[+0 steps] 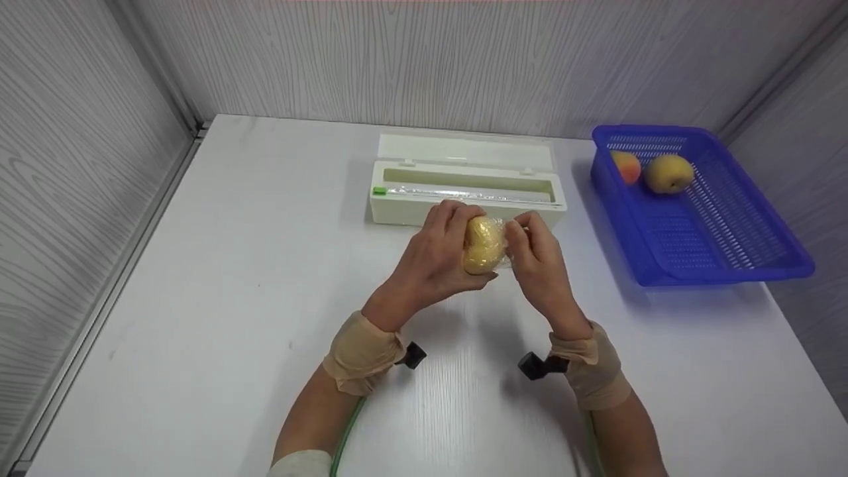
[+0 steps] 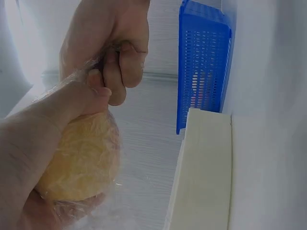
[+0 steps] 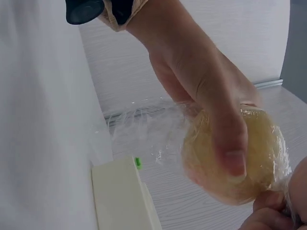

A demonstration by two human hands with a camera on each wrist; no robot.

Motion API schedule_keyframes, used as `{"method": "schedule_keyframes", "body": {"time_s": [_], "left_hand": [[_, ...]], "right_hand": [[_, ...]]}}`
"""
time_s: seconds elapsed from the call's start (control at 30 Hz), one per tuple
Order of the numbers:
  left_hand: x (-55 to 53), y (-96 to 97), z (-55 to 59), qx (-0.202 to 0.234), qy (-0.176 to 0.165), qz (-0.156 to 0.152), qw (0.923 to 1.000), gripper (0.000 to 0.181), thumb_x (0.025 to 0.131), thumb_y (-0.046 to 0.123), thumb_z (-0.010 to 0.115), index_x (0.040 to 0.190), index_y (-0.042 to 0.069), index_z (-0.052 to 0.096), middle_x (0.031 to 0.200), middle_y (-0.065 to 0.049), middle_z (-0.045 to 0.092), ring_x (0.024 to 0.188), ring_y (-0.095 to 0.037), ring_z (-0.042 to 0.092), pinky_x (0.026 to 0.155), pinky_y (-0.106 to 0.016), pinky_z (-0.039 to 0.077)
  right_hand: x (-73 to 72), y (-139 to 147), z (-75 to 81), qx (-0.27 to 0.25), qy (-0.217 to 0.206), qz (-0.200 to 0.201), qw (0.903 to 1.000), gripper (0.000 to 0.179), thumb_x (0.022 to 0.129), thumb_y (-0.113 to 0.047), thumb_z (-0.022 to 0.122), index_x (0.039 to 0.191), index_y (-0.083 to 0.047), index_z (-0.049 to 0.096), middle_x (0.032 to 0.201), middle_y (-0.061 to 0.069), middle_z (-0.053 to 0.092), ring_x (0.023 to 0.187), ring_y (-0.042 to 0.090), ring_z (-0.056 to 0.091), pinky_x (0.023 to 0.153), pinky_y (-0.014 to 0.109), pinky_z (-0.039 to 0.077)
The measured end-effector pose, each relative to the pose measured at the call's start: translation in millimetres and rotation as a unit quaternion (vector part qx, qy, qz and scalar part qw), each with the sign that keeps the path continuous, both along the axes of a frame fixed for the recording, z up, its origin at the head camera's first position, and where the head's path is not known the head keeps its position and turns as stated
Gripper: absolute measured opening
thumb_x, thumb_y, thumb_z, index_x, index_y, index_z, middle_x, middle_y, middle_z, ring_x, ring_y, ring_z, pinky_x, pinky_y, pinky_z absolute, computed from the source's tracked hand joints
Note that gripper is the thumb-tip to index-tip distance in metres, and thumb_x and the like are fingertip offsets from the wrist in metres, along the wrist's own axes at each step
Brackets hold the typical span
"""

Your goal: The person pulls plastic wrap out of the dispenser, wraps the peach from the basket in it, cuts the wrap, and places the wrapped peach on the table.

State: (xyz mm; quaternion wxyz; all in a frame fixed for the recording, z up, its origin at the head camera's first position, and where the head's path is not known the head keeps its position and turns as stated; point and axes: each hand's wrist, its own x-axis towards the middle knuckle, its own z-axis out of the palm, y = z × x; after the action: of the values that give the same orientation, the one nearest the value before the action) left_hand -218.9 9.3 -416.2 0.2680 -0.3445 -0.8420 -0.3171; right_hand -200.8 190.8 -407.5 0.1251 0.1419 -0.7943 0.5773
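A round yellow fruit (image 1: 483, 245) with a pinkish side, wrapped in clear cling film (image 3: 148, 129), is held above the table in front of a white box. My left hand (image 1: 434, 258) grips the fruit, thumb on one side and fingers on the other. Just right of it, my right hand (image 1: 540, 265) pinches a gathered bunch of the film between thumb and curled fingers. Loose film hangs out on the fruit's opposite side in the right wrist view. The fruit's exact kind cannot be told through the film.
Behind the hands stands the open white cling film box (image 1: 404, 212), with a film roll (image 1: 464, 193) and a green slider (image 1: 379, 191). To the right, a blue basket (image 1: 636, 258) holds a yellow fruit (image 1: 669, 174) and a red-and-yellow fruit (image 1: 627, 167). Panels enclose the table.
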Motion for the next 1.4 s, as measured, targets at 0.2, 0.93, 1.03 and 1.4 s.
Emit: {"method": "schedule_keyframes", "body": {"time_s": [0.2, 0.93, 1.03, 1.4], "left_hand": [[1.6, -1.1, 4.1, 0.080, -0.049, -0.084, 0.9920, 0.079, 0.065, 0.034, 0.090, 0.127, 0.006, 0.049, 0.123, -0.009, 0.050, 0.114, -0.018, 0.049, 0.099, -0.027, 0.047], [11.5, 6.6, 12.9, 0.212, -0.121, -0.151, 0.9581, 0.079, 0.066, 0.028, 0.091, 0.130, 0.008, 0.049, 0.125, -0.006, 0.050, 0.112, -0.011, 0.051, 0.094, -0.028, 0.049], [13.4, 5.5, 12.6, 0.221, -0.126, -0.157, 0.9544, 0.082, 0.068, 0.028, 0.090, 0.137, 0.015, 0.048, 0.124, -0.005, 0.049, 0.109, -0.011, 0.052, 0.090, -0.029, 0.051], [9.3, 3.4, 12.4, 0.308, -0.248, -0.226, 0.8902, 0.063, 0.074, 0.024, 0.081, 0.129, 0.016, 0.053, 0.125, -0.007, 0.054, 0.101, -0.018, 0.058, 0.078, -0.032, 0.054]], "right_hand": [[1.8, 4.8, 1.0, -0.070, -0.001, 0.019, 0.9974, 0.030, 0.106, -0.029, 0.044, 0.091, -0.003, 0.050, 0.061, 0.004, 0.044, 0.040, 0.013, 0.038, 0.037, 0.025, 0.033], [5.3, -4.2, 1.0, -0.286, -0.039, 0.115, 0.9504, 0.024, 0.104, -0.033, 0.048, 0.101, -0.010, 0.042, 0.057, -0.002, 0.052, 0.036, 0.009, 0.043, 0.029, 0.025, 0.028], [9.2, -4.9, 5.2, -0.314, -0.072, 0.134, 0.9371, 0.025, 0.102, -0.035, 0.050, 0.101, -0.011, 0.043, 0.060, -0.002, 0.055, 0.038, 0.007, 0.045, 0.030, 0.022, 0.030], [19.5, -6.6, 11.1, -0.328, -0.006, 0.178, 0.9277, 0.015, 0.101, -0.014, 0.054, 0.109, -0.006, 0.043, 0.052, 0.004, 0.057, 0.033, 0.014, 0.044, 0.029, 0.031, 0.028]]}}
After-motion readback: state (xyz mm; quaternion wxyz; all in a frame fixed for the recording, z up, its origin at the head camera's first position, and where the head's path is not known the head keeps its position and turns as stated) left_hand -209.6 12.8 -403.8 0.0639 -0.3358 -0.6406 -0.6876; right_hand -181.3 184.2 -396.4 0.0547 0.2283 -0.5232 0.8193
